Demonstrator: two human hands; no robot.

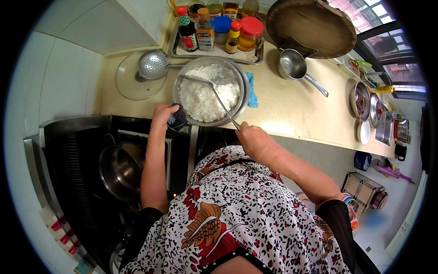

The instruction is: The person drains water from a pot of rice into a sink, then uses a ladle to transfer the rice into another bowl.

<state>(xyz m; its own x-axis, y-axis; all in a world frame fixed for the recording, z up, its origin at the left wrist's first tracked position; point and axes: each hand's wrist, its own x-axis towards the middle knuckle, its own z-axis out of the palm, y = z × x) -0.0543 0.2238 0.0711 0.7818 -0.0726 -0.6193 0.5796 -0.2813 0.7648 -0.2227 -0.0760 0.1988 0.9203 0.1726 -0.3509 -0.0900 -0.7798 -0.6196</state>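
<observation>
White cooked rice [208, 99] fills much of a round metal basin [242, 87] at the counter's front edge. A second metal rim shows just behind its right side. My left hand [162, 115] grips a bunched dark cloth [177, 119] against the basin's left side. The handle of a metal spatula [221, 102] is in my right hand [256, 142], front right of the basin. Its head lies over the rice toward the far left, partly edge-on. Left of the basin, a perforated metal skimmer [153, 64] rests over a glass lid [137, 89].
A metal tray [178, 54] of sauce bottles and jars stands behind the basin. To the right are a blue cloth [252, 90], a small saucepan [292, 64], a large round wooden board [311, 27] and a bowl of dark food [361, 102]. A wok [119, 171] sits on the stove at left.
</observation>
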